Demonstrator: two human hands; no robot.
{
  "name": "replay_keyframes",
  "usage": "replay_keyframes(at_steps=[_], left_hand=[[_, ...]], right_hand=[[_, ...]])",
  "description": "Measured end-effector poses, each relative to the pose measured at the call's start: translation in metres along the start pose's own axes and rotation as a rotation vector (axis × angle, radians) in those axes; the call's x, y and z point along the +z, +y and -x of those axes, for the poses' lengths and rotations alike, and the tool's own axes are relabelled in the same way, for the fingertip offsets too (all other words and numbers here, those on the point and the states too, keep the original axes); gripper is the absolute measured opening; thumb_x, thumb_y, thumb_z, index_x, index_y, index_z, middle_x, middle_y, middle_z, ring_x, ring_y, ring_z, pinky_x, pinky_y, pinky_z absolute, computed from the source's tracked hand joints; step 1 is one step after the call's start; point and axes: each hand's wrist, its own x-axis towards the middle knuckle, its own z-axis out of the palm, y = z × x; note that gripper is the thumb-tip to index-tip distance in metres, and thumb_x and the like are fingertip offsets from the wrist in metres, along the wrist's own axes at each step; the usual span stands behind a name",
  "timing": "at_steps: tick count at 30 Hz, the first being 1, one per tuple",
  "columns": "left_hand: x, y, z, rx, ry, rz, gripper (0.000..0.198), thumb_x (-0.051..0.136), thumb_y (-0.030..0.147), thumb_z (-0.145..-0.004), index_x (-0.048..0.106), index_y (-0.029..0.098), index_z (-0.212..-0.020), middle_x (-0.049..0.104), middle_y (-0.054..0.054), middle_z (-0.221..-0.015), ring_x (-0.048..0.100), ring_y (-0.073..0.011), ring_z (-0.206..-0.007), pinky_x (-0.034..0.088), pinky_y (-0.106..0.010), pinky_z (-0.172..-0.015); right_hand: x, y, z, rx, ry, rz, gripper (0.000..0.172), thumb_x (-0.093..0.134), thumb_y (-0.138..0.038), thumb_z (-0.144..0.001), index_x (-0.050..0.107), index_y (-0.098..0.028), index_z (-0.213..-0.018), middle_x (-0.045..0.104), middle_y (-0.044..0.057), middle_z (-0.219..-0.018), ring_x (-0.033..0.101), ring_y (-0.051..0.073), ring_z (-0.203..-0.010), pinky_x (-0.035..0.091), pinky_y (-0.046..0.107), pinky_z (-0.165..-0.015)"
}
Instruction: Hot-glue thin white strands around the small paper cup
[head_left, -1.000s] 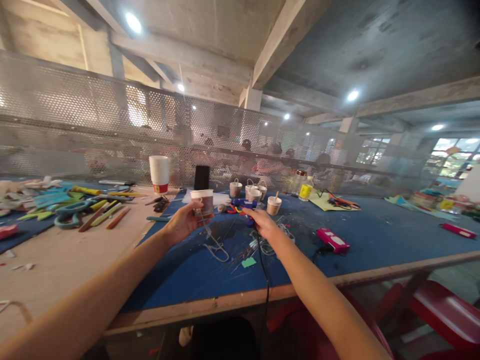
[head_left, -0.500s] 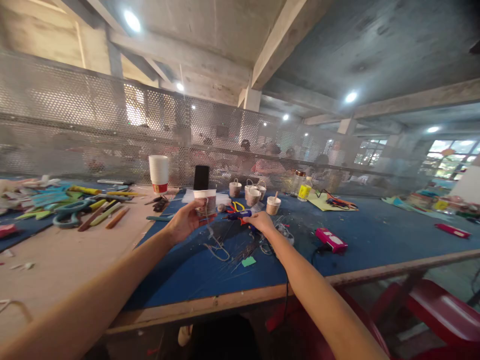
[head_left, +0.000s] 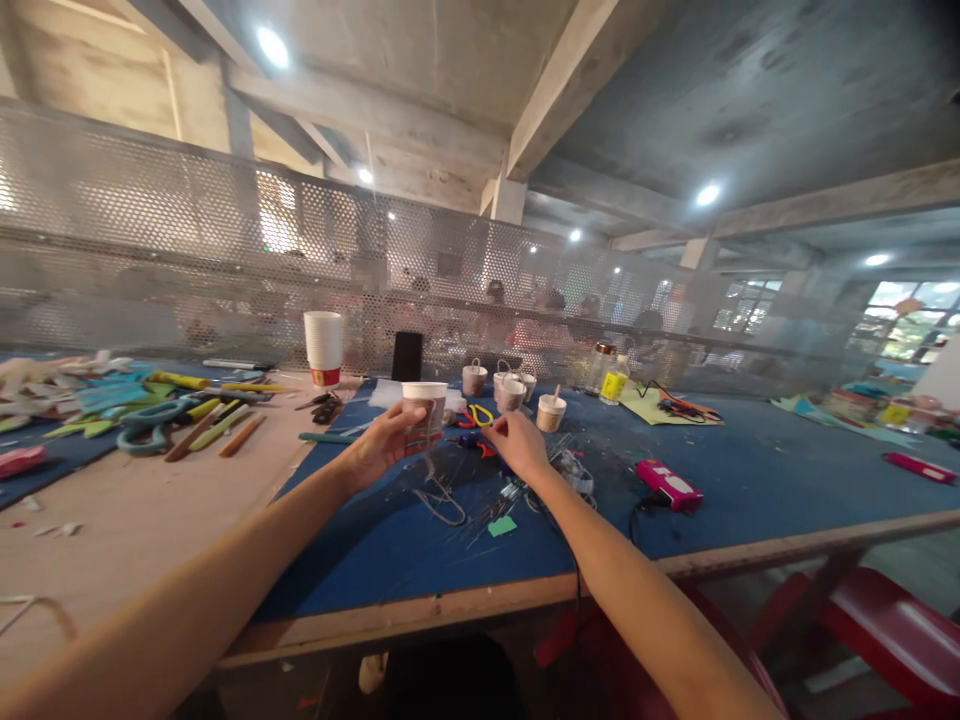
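Observation:
My left hand (head_left: 386, 447) is wrapped round a paper cup (head_left: 424, 408), upright with a white rim, above the blue table mat. A grey cord (head_left: 442, 500) trails below the cup onto the mat. My right hand (head_left: 520, 442) has its fingers pinched together just right of the cup; whatever is between them is hidden. Under and beside those fingertips is a dark blue glue gun (head_left: 471, 440). Pliers with yellow and red handles (head_left: 480, 415) lie behind. Several small cups with cord loops stand further back, near a cup with a stick (head_left: 550, 412).
A cup stack (head_left: 324, 348) and scissors (head_left: 150, 425) are at the left. A black phone (head_left: 407, 356) leans at the back. Bottles (head_left: 613, 382), a pink device (head_left: 669, 485) and a green scrap (head_left: 502, 525) are also on the table.
The glue gun, held in my right hand before, now sits lower, partly behind the fingers. My right hand has risen slightly with its fingertips together. The whole view has shifted a little.

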Motion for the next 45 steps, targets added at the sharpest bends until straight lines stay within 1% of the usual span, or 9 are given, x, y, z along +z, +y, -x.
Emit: replay_keyframes(at_steps=[2, 5, 10, 17, 21, 25, 31, 37, 45], left_hand=[[0.001, -0.001, -0.001, 0.014, -0.005, -0.013, 0.039, 0.076, 0.027, -0.081, 0.065, 0.019, -0.118, 0.075, -0.011, -0.117, 0.074, -0.0254, -0.095, 0.057, -0.037, -0.086], [0.001, -0.003, -0.002, 0.03, 0.009, -0.025, 0.045, 0.079, 0.028, -0.079, 0.063, 0.019, -0.12, 0.073, -0.012, -0.12, 0.073, -0.0256, -0.098, 0.056, -0.038, -0.085], [-0.002, -0.008, -0.005, 0.076, 0.004, -0.033, 0.048, 0.08, 0.026, -0.078, 0.062, 0.023, -0.122, 0.068, -0.011, -0.128, 0.068, -0.027, -0.11, 0.055, -0.041, -0.092], [0.001, -0.009, -0.004, 0.054, 0.021, -0.045, 0.051, 0.083, 0.027, -0.075, 0.062, 0.021, -0.12, 0.067, -0.013, -0.13, 0.069, -0.0265, -0.107, 0.056, -0.039, -0.088], [0.005, -0.006, -0.001, 0.027, 0.002, -0.048, 0.047, 0.081, 0.027, -0.077, 0.062, 0.021, -0.12, 0.068, -0.014, -0.13, 0.071, -0.0275, -0.106, 0.056, -0.041, -0.09], [0.008, -0.004, 0.001, 0.009, -0.031, -0.067, 0.048, 0.079, 0.03, -0.08, 0.063, 0.02, -0.124, 0.07, -0.016, -0.129, 0.069, -0.0307, -0.112, 0.053, -0.044, -0.095], [0.007, -0.007, 0.001, 0.004, -0.075, -0.061, 0.039, 0.073, 0.03, -0.084, 0.068, 0.016, -0.12, 0.072, -0.017, -0.126, 0.065, -0.0339, -0.12, 0.049, -0.049, -0.102], [0.01, -0.01, 0.001, -0.04, -0.082, -0.055, 0.036, 0.067, 0.031, -0.086, 0.07, 0.016, -0.119, 0.073, -0.015, -0.124, 0.064, -0.0342, -0.119, 0.052, -0.045, -0.096], [0.019, -0.015, 0.003, -0.022, -0.051, -0.161, 0.04, 0.078, 0.03, -0.08, 0.071, 0.017, -0.116, 0.074, -0.016, -0.118, 0.067, -0.0302, -0.113, 0.05, -0.043, -0.097]], right_hand=[[-0.001, -0.016, 0.001, -0.115, -0.039, -0.271, 0.026, 0.063, -0.044, -0.091, 0.065, -0.019, -0.085, 0.071, 0.005, -0.086, 0.067, 0.019, -0.083, 0.048, 0.029, -0.076], [0.001, -0.044, 0.003, -0.25, -0.159, -0.594, 0.03, 0.066, -0.05, -0.087, 0.064, -0.02, -0.089, 0.071, 0.002, -0.086, 0.067, 0.017, -0.081, 0.05, 0.028, -0.076], [0.013, -0.07, 0.005, -0.285, -0.083, -0.665, 0.03, 0.077, -0.046, -0.077, 0.061, -0.02, -0.082, 0.068, 0.002, -0.08, 0.063, 0.018, -0.077, 0.051, 0.031, -0.076], [0.023, -0.059, 0.002, -0.24, -0.116, -0.764, 0.017, 0.07, -0.035, -0.078, 0.061, -0.021, -0.078, 0.066, 0.0, -0.077, 0.062, 0.017, -0.074, 0.05, 0.03, -0.073], [0.025, -0.053, 0.0, -0.119, -0.104, -0.813, 0.015, 0.068, -0.03, -0.075, 0.056, -0.021, -0.074, 0.062, -0.003, -0.071, 0.061, 0.016, -0.07, 0.049, 0.029, -0.07], [0.024, -0.049, -0.001, 0.0, -0.171, -0.992, 0.017, 0.07, -0.029, -0.071, 0.06, -0.021, -0.082, 0.066, -0.002, -0.075, 0.065, 0.017, -0.075, 0.052, 0.029, -0.075], [0.016, -0.045, 0.0, -0.028, -0.147, -1.003, 0.019, 0.071, -0.038, -0.076, 0.064, -0.021, -0.081, 0.07, -0.001, -0.076, 0.068, 0.018, -0.077, 0.053, 0.031, -0.08], [0.018, -0.047, 0.0, -0.049, -0.136, -0.981, 0.018, 0.068, -0.039, -0.081, 0.061, -0.022, -0.081, 0.071, -0.001, -0.074, 0.07, 0.018, -0.073, 0.055, 0.031, -0.076], [0.02, -0.046, 0.0, -0.085, -0.14, -0.915, 0.019, 0.067, -0.04, -0.082, 0.061, -0.023, -0.082, 0.072, 0.0, -0.077, 0.07, 0.018, -0.076, 0.055, 0.031, -0.079]])
